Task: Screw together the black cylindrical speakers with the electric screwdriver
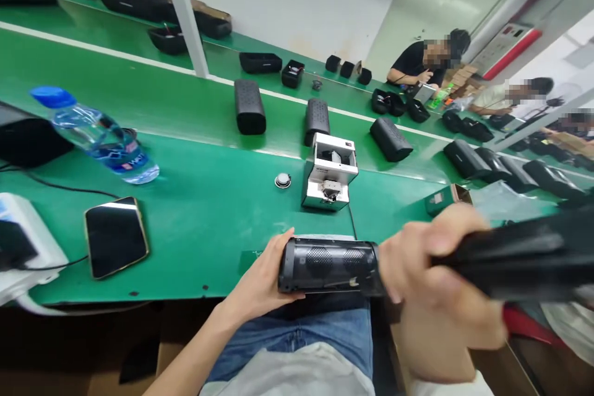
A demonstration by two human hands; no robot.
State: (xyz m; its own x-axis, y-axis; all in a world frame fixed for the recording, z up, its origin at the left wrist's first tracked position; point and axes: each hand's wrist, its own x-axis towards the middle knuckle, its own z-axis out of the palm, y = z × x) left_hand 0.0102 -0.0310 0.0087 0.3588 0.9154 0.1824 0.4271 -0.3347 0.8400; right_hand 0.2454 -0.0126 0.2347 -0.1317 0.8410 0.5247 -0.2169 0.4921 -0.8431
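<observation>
A black speaker housing [325,265] with perforated round patches lies across the table's front edge. My left hand [266,272] grips its left end, thumb on top and fingers beneath. My right hand [440,272], smeared by motion, is closed around a long dark tool [520,257] that reaches to the right edge of the view. The tool's type is blurred. That hand is at the housing's right end; whether it touches is unclear. Behind the housing stands a white and black device [330,173], and a small round metal part [283,180] lies to its left.
A water bottle [99,136], a phone [117,238] and a white power strip [28,247] with cables are on the left. Black speaker housings [249,106] stand along the green belt behind. An open box [448,198] is at right. People sit beyond.
</observation>
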